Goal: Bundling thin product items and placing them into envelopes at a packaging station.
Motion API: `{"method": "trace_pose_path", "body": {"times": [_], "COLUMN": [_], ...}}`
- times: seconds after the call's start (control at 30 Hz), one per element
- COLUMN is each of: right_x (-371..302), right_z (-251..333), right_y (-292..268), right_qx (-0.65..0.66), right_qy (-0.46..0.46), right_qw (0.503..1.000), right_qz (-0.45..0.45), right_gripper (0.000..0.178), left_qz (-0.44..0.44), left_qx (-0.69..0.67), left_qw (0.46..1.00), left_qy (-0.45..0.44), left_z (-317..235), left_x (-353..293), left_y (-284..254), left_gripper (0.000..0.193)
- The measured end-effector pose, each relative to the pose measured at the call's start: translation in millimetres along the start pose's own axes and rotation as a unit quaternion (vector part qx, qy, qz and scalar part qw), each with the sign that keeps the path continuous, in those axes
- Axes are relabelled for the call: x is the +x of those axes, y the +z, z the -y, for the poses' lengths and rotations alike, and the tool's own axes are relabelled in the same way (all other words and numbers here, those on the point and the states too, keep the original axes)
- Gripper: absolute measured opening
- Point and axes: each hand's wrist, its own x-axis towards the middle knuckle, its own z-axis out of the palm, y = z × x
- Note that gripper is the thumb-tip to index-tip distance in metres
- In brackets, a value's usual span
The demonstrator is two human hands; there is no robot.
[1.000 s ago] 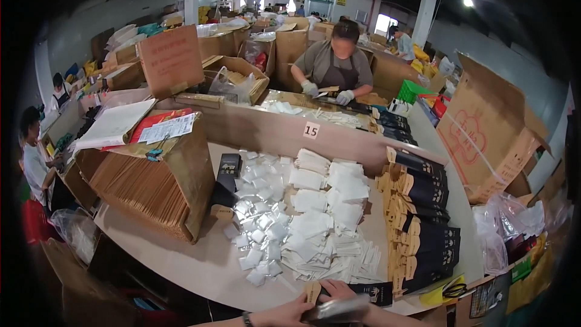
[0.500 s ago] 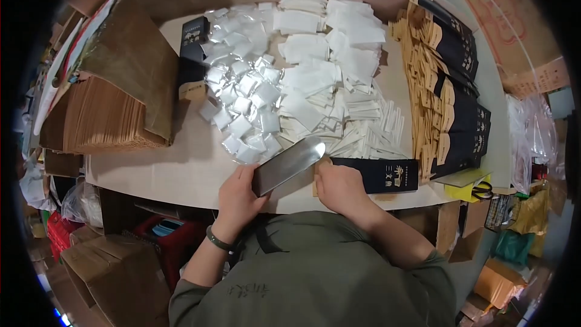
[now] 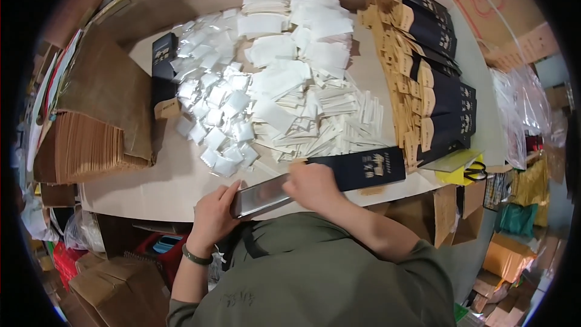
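Note:
My left hand (image 3: 213, 215) grips the left end of a shiny clear sleeve (image 3: 263, 194) held flat at the table's near edge. My right hand (image 3: 315, 186) grips the sleeve's right end, beside a long dark blue packet (image 3: 363, 168) lying on the table (image 3: 139, 188). Just beyond my hands lie a heap of small clear pouches (image 3: 212, 103) and piles of white paper packets (image 3: 296, 66). A row of dark packets with tan card tags (image 3: 423, 79) runs down the right side.
A stack of brown paper bags (image 3: 91, 139) stands at the left. Another dark packet (image 3: 162, 66) lies by the pouches. Cardboard boxes (image 3: 115, 290) sit under the table, and yellow-handled scissors (image 3: 472, 172) rest at the right edge. Clear plastic bags (image 3: 520, 115) hang at far right.
The view has tilted down from the room to the table edge. The clear sleeve has dropped lower and flatter between my hands, close to my body.

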Motion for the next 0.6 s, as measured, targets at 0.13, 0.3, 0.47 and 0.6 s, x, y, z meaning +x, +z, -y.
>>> {"method": "trace_pose_path", "body": {"times": [0.13, 0.3, 0.47, 0.6], "right_x": [-3.5, 16.3, 21.1, 21.4], "right_z": [13.8, -74.0, -129.3, -122.8], "right_y": [-1.4, -93.5, -101.6, -86.7], "right_qx": [0.064, -0.045, 0.011, -0.077], "right_qy": [-0.073, 0.113, 0.119, 0.070], "right_qw": [0.995, 0.989, 0.991, 0.987], "right_qz": [-0.011, -0.085, -0.057, -0.125], "right_gripper": [0.019, 0.020, 0.022, 0.018], "left_qz": [0.025, -0.124, -0.112, -0.071], "left_qx": [0.004, 0.013, 0.049, 0.109], "left_qw": [0.999, 0.987, 0.983, 0.990], "left_qy": [0.032, 0.099, 0.137, 0.059], "left_z": [-21.7, 9.4, 21.9, 21.1], "left_x": [38.9, 77.1, 138.5, 139.4], "left_y": [-4.7, -12.7, -8.6, -12.3], "left_gripper": [0.070, 0.057, 0.038, 0.029]}}
